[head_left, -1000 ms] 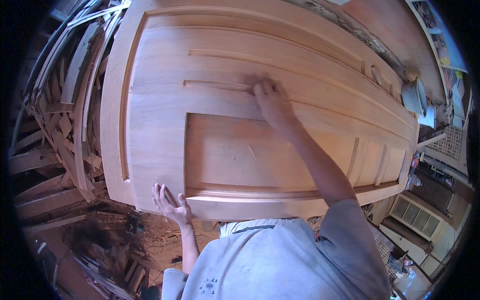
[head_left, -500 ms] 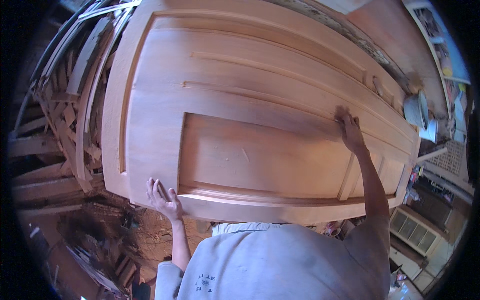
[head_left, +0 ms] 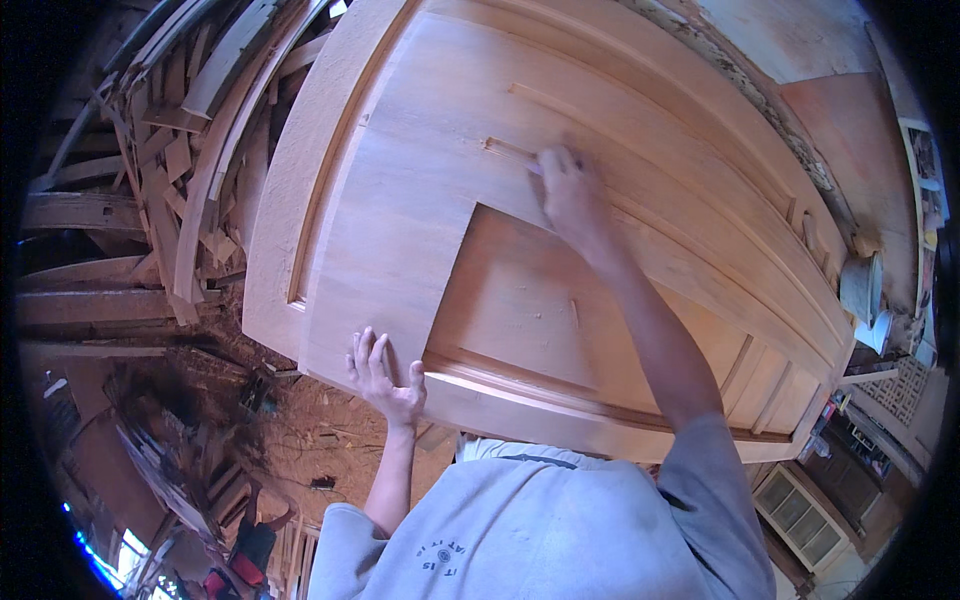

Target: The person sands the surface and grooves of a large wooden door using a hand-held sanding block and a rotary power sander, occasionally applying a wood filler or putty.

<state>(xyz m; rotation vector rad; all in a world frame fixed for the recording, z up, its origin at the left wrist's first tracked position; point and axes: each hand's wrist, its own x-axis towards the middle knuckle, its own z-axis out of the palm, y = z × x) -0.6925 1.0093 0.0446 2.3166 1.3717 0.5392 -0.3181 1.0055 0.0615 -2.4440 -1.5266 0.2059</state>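
Head view: two hands on a large, pale wooden door lying flat, its near edge against the person's body.

Left hand lies with fingers spread and open on the near left edge of the wooden door, palm pressed flat to the wood and gripping nothing. Right hand reaches farther across, fingers curled down on a moulded groove just beyond the raised panel; something small and pale shows at its fingertips, but whether the hand holds it cannot be told. A grey sleeve covers the right upper arm. To the left of the door stands a heap of wooden offcuts, and sawdust covers the floor below.
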